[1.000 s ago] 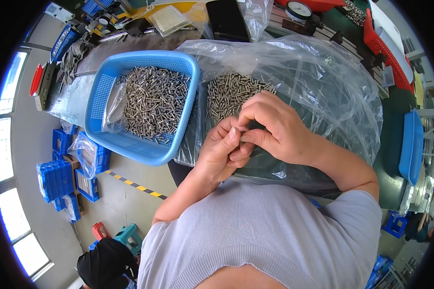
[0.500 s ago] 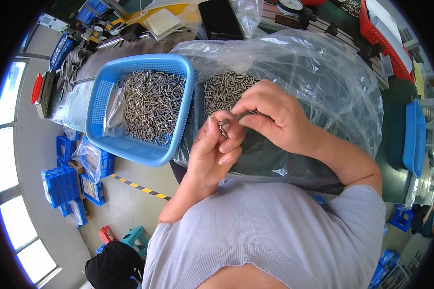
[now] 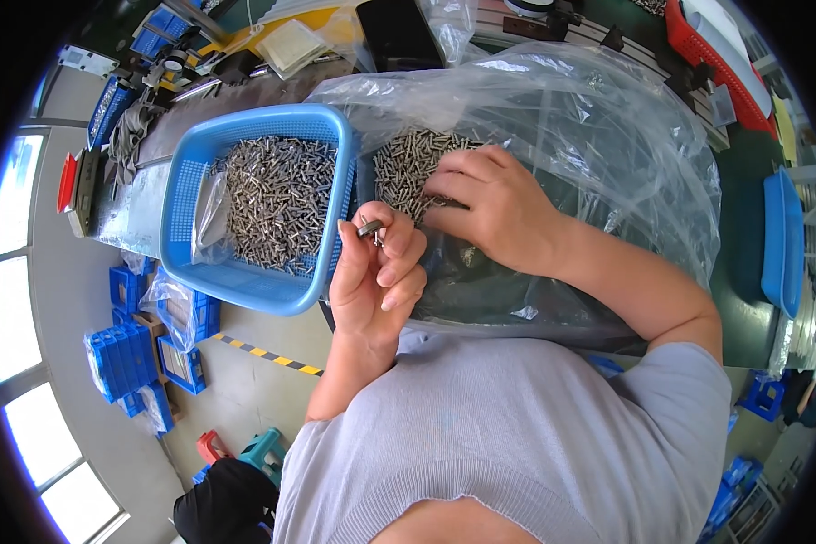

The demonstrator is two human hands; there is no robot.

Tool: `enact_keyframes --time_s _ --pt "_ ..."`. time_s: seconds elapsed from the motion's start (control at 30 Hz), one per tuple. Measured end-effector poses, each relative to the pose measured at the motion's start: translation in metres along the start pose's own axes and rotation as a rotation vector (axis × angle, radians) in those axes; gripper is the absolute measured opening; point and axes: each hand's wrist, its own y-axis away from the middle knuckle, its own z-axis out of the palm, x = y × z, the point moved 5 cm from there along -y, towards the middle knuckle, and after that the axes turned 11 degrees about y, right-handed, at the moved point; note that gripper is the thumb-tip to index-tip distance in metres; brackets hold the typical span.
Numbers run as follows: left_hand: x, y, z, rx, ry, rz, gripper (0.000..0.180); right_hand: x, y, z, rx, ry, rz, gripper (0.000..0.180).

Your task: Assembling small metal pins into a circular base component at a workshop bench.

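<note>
My left hand [image 3: 376, 272] is raised beside the blue basket, its fingers curled. Thumb and index finger pinch a small round dark metal piece [image 3: 369, 228], ring-like in shape; a thin shiny bit, perhaps a pin, shows just under it. My right hand [image 3: 494, 204] reaches over a heap of small metal pins [image 3: 412, 163] on the clear plastic sheet. Its thumb and fingers are apart, their tips down at the near edge of the heap; I cannot make out a pin between them. The blue basket [image 3: 177, 231] to the left holds many similar pins [image 3: 281, 195].
Clear plastic sheeting [image 3: 607, 172] covers the bench to the right. A black phone [image 3: 399, 34] and a dial gauge [image 3: 529, 7] are at the back. A red basket [image 3: 721, 68] stands far right, near a blue tray [image 3: 779, 245]. Blue crates [image 3: 122, 358] stand on the floor at left.
My hands have parted. The left has moved left toward the basket with the round metal piece; the right has left it and opened over the pin heap.
</note>
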Motion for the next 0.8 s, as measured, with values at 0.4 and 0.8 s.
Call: enact_keyframes --time_s 0.4,0.8 --pt "0.004 0.008 0.004 -0.012 0.103 0.019 0.031 -0.016 -0.001 -0.001 -0.009 -0.02 -0.137 0.019" --pt "0.005 0.013 0.003 -0.059 0.091 -0.018 0.031 0.011 -0.001 0.001 -0.141 0.157 0.107 0.047"
